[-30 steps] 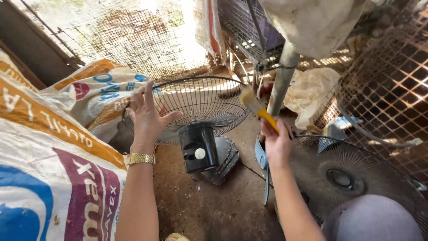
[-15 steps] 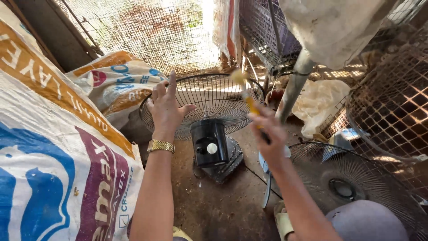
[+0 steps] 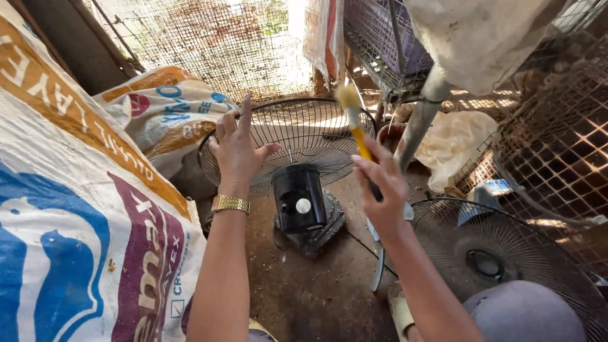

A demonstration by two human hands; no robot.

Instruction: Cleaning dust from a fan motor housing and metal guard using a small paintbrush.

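- Fan guard (image 3: 297, 136), rear wire half on black motor housing (image 3: 299, 197), stands centre on dirt floor.
- Left hand (image 3: 237, 152) now flat on its left rim, fingers spread.
- Right hand (image 3: 382, 190), clamped on yellow-handled brush (image 3: 354, 123), has risen; bristles now at the guard's upper right, so brushing appears underway.
- Feed sacks (image 3: 76, 209) left; loose front guard (image 3: 500, 253) near right.

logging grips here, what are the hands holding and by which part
The right hand holds a brush by the lower part of its yellow handle, bristles up. The left hand grips nothing; its open palm rests against the wire fan guard.
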